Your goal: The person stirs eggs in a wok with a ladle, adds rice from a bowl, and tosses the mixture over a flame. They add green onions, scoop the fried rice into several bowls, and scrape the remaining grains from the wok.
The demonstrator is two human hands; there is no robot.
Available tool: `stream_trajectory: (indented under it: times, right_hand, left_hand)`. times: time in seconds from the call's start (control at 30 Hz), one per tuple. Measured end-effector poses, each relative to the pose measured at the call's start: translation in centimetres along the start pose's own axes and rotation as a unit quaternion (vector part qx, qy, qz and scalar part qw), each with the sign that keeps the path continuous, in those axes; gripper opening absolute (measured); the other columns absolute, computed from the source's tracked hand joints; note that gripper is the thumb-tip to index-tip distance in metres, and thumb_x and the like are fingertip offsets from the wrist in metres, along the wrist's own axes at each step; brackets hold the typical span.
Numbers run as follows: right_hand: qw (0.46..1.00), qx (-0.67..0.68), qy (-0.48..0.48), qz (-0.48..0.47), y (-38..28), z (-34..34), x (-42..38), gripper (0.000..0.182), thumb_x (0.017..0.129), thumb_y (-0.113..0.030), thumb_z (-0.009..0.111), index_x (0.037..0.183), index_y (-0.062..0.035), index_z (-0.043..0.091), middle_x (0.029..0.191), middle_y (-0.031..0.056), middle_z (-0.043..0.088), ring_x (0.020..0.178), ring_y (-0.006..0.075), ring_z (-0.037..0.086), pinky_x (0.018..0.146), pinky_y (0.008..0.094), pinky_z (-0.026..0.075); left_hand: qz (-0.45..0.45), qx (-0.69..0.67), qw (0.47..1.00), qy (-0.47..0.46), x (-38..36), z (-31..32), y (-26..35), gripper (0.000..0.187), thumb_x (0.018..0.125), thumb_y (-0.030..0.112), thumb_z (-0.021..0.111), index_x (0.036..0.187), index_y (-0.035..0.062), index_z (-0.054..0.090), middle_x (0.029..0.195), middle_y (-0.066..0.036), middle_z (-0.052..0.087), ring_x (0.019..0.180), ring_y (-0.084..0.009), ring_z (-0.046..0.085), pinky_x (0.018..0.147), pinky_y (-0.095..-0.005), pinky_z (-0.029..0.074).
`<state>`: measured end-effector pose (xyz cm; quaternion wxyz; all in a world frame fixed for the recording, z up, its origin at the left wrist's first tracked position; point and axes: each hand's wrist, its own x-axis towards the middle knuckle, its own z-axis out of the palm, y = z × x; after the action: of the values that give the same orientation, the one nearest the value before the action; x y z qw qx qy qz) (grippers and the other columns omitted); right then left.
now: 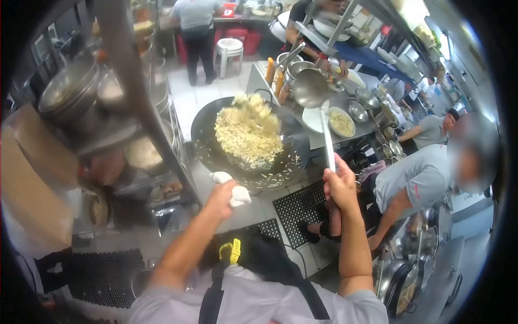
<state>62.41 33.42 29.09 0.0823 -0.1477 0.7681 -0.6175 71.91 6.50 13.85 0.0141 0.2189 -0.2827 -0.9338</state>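
Observation:
My left hand [218,201] is closed round a folded white cloth [240,195] at the near edge of a big dark wok [208,135]. The cloth hides the part of the wok gripped there. In the wok, fried rice [248,141] lies in a heap, its upper part blurred by motion and lifted toward the far rim. My right hand [341,186] is wrapped round the long handle of a ladle [311,89]. The ladle's round metal bowl is raised beyond the wok's right side, over the counter, apart from the rice.
Right of the wok, a metal counter [345,141] holds a bowl of pale food [341,122] and several pans. A shelf post [127,65] and stacked bowls stand left. A co-worker in grey [415,173] bends close on my right. Black mats [302,208] cover some floor.

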Motion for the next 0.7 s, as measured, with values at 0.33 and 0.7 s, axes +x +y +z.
stream_trajectory:
  times: [0.33,0.7]
  right_hand:
    - [0.865,-0.473,0.021,-0.162,-0.8,2.2,-0.1,0.053,0.083,-0.006,0.054,0.133,0.0059,0.039,0.098,0.0325,0.06,0.091,0.0451,0.06,0.079,0.0446,0.048]
    - [0.823,0.412,-0.145,0.363,8.0,8.3,-0.9,0.019,0.091,-0.004,0.051,0.11,0.0003,0.047,0.07,0.0048,0.054,0.046,0.0068,0.044,0.037,0.0195,0.039]
  left_hand:
    - [0.128,0.18,0.975,0.029,-2.9,-1.7,-2.4,0.015,0.078,-0.002,0.051,0.093,-0.0048,0.051,0.077,-0.014,0.059,0.074,-0.0281,0.067,0.062,-0.0414,0.058]
    - [-0.052,0.084,0.992,0.084,-2.3,-6.4,-2.2,0.01,0.081,0.003,0.052,0.082,-0.0055,0.057,0.075,-0.019,0.064,0.066,-0.0308,0.067,0.058,-0.0409,0.058]
